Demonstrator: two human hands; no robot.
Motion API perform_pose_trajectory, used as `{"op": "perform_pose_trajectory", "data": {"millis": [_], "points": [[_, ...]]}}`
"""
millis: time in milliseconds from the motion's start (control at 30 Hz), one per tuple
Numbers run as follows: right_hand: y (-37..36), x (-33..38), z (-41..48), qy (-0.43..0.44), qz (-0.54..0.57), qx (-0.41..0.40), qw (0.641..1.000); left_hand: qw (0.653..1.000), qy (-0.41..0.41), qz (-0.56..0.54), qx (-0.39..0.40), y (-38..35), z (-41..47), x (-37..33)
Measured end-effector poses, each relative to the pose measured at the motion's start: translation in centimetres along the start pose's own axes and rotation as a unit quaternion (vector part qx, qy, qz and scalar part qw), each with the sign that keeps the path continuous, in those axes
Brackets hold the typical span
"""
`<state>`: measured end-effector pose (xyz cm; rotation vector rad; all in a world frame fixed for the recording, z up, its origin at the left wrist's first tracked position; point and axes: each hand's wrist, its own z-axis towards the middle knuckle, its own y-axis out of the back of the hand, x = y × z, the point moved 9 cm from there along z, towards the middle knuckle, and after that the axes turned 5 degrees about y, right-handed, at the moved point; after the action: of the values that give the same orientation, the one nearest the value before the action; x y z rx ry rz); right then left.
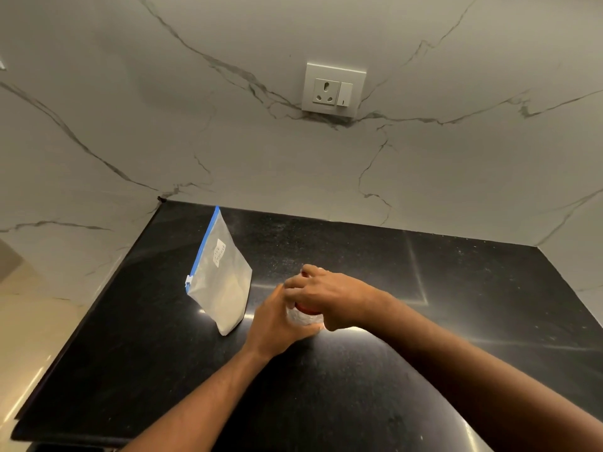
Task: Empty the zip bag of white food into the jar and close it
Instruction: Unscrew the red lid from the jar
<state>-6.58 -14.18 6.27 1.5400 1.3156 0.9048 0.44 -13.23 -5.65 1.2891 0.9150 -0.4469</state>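
Gripping the small clear jar [305, 319] with both hands, I have my left hand [277, 324] wrapped around its body from the near left side and my right hand [329, 296] clamped down over its red lid [306, 308], fingers curled around the rim. Only a sliver of red and a patch of the jar's wall show between my palms, so I cannot tell whether the lid is being loosened or tightened, nor how full the jar is.

The clear zip bag with the blue slider strip and white paper label [220, 282] stands just left of the jar, apart from it, untouched. It looks zipped, with pale food sitting in its lower part, so I judge the pour not yet done and the lid coming off first.

To do this well, I should keep the left hand firm and low so the jar does not spin on the glossy black stone counter [424, 288], and turn only with the right wrist, lid held level.

Right of the jar the counter is bare, good room to park the lid. Left of the jar, past the bag, the counter edge drops away; behind the jar there is open stone before the marble-patterned wall with its white socket plate [332, 89].
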Motion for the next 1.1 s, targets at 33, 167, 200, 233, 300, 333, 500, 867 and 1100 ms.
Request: {"op": "perform_pose_trajectory", "data": {"millis": [33, 167, 200, 233, 300, 333, 500, 867, 1100], "points": [[-0.2, 0.3, -0.1, 0.015, -0.023, -0.003, 1.000, 1.000, -0.007, 0.005, 0.000, 0.1, -0.1, -0.2], [-1.0, 1.4, -0.7, 0.088, -0.134, 0.008, 0.987, 1.000, -0.026, -0.007, 0.009, 0.3, -0.4, -0.9], [-1.3, 1.5, -0.8, 0.103, -0.159, 0.014, 0.982, 0.999, -0.029, -0.005, 0.012, 0.2, -0.4, -1.2], [-1.5, 1.4, -0.9, 0.116, -0.183, 0.022, 0.976, 0.999, -0.033, -0.001, 0.016, 0.1, -0.5, -1.3], [-1.6, 1.2, -1.3, 0.132, -0.208, 0.026, 0.969, 0.999, -0.037, 0.003, 0.016, -0.1, -0.4, -1.3], [-1.3, 1.1, -1.4, 0.129, -0.187, 0.018, 0.974, 0.999, -0.036, -0.001, 0.015, 0.0, -0.4, -1.2], [0.8, -2.9, -0.7, -0.045, -0.005, -0.042, 0.998, 1.000, -0.012, -0.029, -0.001, 0.0, -0.3, -0.4], [1.3, -2.3, -0.2, 0.051, -0.039, -0.059, 0.996, 0.999, 0.001, -0.041, -0.010, 0.5, -0.3, -0.3], [-3.1, -11.0, -7.4, -0.233, 0.315, -0.333, 0.858, 0.999, 0.007, -0.036, -0.036, 0.7, -0.6, -0.5]]}}
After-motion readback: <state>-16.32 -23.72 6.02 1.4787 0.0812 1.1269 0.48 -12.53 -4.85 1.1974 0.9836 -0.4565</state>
